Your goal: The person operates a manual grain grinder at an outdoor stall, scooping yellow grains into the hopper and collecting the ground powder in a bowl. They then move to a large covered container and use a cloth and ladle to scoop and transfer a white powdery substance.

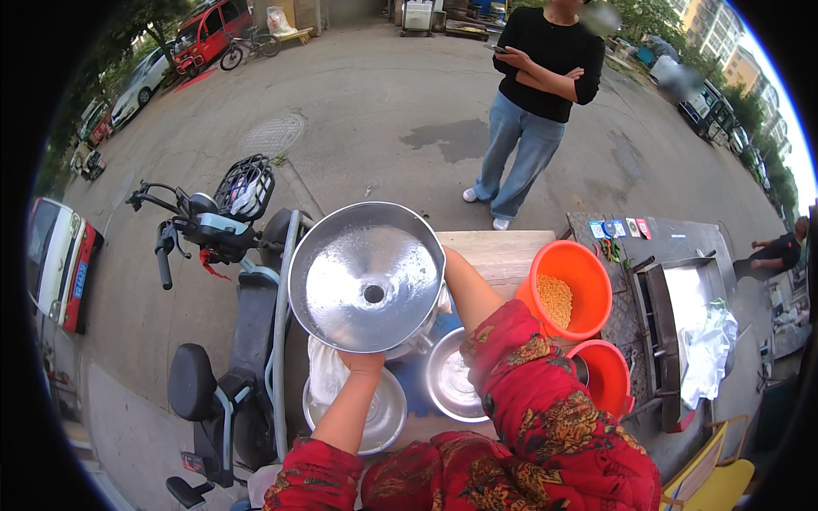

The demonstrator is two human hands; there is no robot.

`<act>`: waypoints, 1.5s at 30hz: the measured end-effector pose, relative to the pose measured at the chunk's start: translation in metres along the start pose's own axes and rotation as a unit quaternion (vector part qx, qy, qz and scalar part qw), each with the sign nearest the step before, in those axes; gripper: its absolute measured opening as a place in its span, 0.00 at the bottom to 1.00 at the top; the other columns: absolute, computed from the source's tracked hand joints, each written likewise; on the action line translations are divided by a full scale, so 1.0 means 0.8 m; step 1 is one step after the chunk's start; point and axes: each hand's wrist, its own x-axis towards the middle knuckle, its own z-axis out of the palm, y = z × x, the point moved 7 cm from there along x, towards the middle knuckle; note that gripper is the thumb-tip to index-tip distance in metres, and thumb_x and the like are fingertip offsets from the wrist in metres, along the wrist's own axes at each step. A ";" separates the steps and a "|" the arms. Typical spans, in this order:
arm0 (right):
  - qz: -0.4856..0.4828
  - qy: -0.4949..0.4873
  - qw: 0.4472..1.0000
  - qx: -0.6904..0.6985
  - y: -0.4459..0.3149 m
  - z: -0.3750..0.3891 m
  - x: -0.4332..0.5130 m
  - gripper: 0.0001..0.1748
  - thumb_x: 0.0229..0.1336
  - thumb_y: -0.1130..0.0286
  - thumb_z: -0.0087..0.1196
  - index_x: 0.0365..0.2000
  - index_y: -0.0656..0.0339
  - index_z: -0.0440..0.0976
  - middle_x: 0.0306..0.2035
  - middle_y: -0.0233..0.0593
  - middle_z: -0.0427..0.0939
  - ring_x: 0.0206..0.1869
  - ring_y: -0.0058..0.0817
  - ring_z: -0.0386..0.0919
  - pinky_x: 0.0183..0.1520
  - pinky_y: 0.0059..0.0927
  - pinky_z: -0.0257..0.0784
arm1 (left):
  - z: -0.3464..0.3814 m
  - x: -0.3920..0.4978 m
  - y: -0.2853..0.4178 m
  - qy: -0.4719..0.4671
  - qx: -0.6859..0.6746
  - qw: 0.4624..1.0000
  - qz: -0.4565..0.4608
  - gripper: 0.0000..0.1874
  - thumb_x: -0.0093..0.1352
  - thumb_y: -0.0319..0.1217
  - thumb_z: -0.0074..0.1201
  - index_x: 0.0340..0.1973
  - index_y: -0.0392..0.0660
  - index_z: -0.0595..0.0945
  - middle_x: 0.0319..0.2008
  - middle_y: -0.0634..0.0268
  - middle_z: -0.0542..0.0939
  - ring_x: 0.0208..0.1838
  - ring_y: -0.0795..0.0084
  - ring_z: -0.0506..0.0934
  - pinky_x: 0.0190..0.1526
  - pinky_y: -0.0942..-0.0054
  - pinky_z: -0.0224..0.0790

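A wide round metal hopper [364,274] with a hole in its middle and a wet, shiny inside is between my two hands. My left hand [362,361] is under its near rim, the fingers hidden below the metal. At its right side my right hand [449,259] reaches behind the rim, mostly hidden. Beneath are a metal basin [390,409] with a white cloth [326,370] at its edge, and a second metal basin [450,383]. Right of my right forearm, an orange bucket [597,287] holds yellow kernels or beans [554,300].
A smaller orange bucket [610,377] stands near a metal-topped table [696,239] with a metal tray [690,281] and plastic bag [709,358]. An electric scooter [249,319] stands left behind a metal rail [281,332]. A person [543,83] stands ahead, arms crossed. A yellow chair [709,472] is lower right.
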 end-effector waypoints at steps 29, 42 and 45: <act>0.024 0.115 0.977 0.176 -0.022 -0.094 0.006 0.31 0.51 0.43 0.55 0.22 0.68 0.74 0.15 0.30 0.67 0.16 0.19 0.61 0.22 0.22 0.60 | 0.033 0.027 0.007 -0.136 0.169 0.975 -0.041 0.27 0.63 0.38 0.49 0.58 0.47 0.68 0.59 0.59 0.67 0.64 0.57 0.61 0.64 0.61 0.50; 0.070 0.099 0.949 0.291 0.068 -0.132 0.057 0.47 0.52 0.30 0.42 0.35 0.76 0.72 0.14 0.30 0.64 0.19 0.22 0.64 0.35 0.25 0.64 | 0.043 0.064 0.078 -0.069 0.218 0.974 0.012 0.28 0.58 0.35 0.51 0.55 0.45 0.70 0.57 0.56 0.69 0.62 0.52 0.62 0.62 0.55 0.50; 0.064 0.087 0.944 0.313 0.083 -0.135 0.065 0.48 0.52 0.29 0.40 0.34 0.75 0.73 0.14 0.30 0.64 0.20 0.22 0.64 0.37 0.24 0.64 | 0.038 0.069 0.090 -0.018 0.201 0.979 0.029 0.27 0.57 0.35 0.51 0.53 0.45 0.71 0.55 0.55 0.70 0.61 0.50 0.62 0.62 0.53 0.49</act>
